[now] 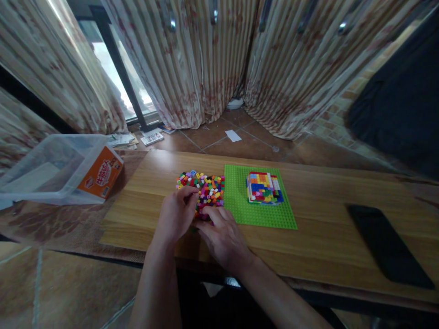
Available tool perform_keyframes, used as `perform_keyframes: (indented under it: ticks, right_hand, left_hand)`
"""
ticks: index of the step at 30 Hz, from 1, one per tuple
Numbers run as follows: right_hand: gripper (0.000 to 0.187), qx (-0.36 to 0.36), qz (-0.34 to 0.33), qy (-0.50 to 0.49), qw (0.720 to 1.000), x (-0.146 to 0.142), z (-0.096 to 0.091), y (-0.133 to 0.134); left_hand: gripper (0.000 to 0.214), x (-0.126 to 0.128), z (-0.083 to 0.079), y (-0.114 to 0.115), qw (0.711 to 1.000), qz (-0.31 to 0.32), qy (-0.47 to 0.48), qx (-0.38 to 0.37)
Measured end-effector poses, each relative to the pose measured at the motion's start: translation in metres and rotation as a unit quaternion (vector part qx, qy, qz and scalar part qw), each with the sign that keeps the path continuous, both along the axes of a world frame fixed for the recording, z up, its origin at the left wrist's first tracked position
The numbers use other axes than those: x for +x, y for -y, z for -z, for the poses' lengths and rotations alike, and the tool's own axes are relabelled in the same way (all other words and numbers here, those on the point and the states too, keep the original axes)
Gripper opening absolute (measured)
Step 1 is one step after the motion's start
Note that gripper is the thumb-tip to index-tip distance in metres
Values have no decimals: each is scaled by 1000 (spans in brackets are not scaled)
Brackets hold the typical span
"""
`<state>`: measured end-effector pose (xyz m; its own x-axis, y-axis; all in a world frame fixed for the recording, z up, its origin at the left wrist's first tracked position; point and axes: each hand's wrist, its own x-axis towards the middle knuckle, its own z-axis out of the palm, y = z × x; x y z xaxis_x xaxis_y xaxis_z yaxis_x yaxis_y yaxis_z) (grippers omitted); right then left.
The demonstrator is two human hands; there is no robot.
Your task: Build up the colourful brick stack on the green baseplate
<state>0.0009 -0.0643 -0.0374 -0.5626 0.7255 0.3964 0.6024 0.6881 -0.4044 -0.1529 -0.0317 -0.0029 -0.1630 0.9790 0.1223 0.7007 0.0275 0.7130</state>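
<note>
I see the pile of small bricks (205, 188) as a loose heap of many colours on the wooden table (318, 219), just left of the green baseplate (240, 201). My left hand (175, 214) rests on its near edge, fingers curled together at the bricks. My right hand (222, 235) lies beside it, fingers bent over the heap; whether either grips a brick I cannot tell. A multicoloured block stack (264, 187) stands on the baseplate.

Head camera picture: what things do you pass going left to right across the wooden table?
Pile of little colored cubes with the left hand and right hand on it → green baseplate → block stack on it → black phone.
</note>
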Motion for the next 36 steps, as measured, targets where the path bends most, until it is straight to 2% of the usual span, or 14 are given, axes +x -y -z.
perform_keyframes:
  ticks: [4, 8, 14, 18, 23, 28, 36]
  right_hand:
    - [14, -5, 2, -26, 1000, 1, 2, 0]
    - [14, -11, 18, -106, 994, 3, 4, 0]
    - [13, -21, 53, -216, 975, 21, -11, -5]
    - [11, -11, 147, -266, 953, 55, -20, -16]
    - [11, 2, 302, -329, 895, 110, -13, -35]
    - [17, -26, 338, -288, 896, 136, -3, -46]
    - [18, -34, 320, -255, 912, 137, 1, -53]
  left_hand:
    - [24, -1, 1, -1, 1000, 5, -6, -3]
    - [24, -2, 1, -1, 1000, 5, 6, 4]
    - [25, -2, 2, 0, 1000, 11, 16, 8]
    - [25, -3, 3, 0, 1000, 8, 13, 3]
    - [26, -2, 2, -1, 1000, 3, 5, -3]
    - [27, 0, 2, -2, 1000, 4, -10, -5]
    - [27, 1, 3, -4, 1000, 6, -10, -6]
